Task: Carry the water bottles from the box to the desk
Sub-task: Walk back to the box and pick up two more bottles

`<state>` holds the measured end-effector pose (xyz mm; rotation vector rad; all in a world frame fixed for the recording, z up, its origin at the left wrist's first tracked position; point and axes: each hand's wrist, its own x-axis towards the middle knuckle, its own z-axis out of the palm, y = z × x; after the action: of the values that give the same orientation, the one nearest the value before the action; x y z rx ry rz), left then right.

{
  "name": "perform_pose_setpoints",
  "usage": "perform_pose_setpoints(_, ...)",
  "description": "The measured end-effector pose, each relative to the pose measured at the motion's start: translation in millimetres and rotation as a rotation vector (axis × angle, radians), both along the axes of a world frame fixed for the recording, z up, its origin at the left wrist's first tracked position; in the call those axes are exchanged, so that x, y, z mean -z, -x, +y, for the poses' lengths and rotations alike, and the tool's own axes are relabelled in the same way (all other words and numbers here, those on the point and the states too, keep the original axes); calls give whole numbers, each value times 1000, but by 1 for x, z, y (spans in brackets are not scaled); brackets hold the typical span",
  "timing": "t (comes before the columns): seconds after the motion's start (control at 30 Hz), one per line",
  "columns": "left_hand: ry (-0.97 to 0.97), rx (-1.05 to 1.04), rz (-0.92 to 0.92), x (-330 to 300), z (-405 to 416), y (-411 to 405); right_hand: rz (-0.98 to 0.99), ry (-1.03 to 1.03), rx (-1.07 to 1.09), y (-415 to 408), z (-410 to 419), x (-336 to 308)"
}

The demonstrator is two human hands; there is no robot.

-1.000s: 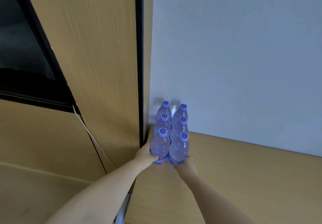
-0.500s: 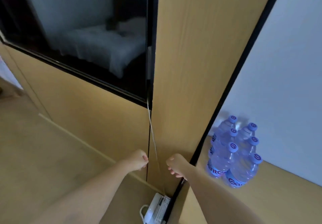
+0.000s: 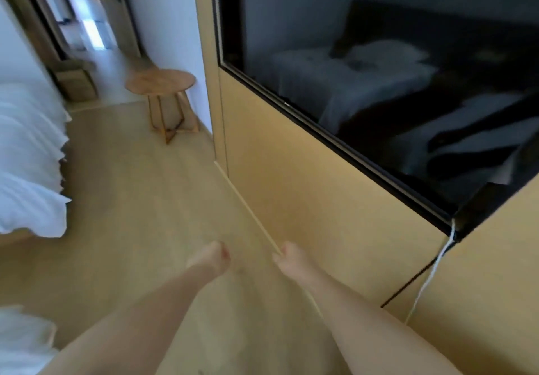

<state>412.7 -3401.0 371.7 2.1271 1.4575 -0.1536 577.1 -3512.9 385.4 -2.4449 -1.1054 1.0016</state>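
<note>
Head view. Both forearms extended toward 12 o'clock over the floor (image 3: 140,199). Left hand (image 3: 211,259) empty, fingers loosely curled downward, gripping nothing. Right hand (image 3: 288,259) likewise empty, fingers drooping and relaxed, gripping nothing. Hands apart from each other, touching nothing.

Change against one second ago: then, both hands cupped around a cluster of six water bottles standing on the desk against the wall. Half a second ago: hands already off, bottles left standing at 3 o'clock. Now: no bottles, no desk in frame; view swung left, away from the drop-off.

Currently visible: dark TV screen (image 3: 393,83) set in the wood wall panel (image 3: 320,199) at 1–3 o'clock, a white cable (image 3: 428,278) hanging from its lower corner at 3 o'clock. Round wooden side table (image 3: 160,81) at 11 o'clock. White bedding (image 3: 29,156) at 9 o'clock. Doorway at far 11 o'clock, blurred.

Judgement: one batch delivered; bottles presumably still on the desk, out of frame to the right. Box not identifiable in this frame. Empty hands plus turn suggest the return leg toward the box for another load, if any bottles remain there; cannot tell from here.
</note>
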Motion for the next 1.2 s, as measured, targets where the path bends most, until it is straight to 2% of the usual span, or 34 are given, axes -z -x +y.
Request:
perform_pose_setpoints(0.23,79,-237,65,14,79,86,-59,90,-312,62,133,19)
perform_pose_setpoints(0.5,145,-463,14,23,217,118,-49,143,-560,97,314,48)
perform_pose_setpoints(0.63,175,-529,-2,11,299,122,-36,199,-621,99,415,41)
perform_pose_setpoints(0.8,172,-617,15,1,381,140,-28,136,-689,110,522,26)
perform_pose_setpoints(1.2,152,-682,22,32,647,240,-59,115,-797,198,787,40)
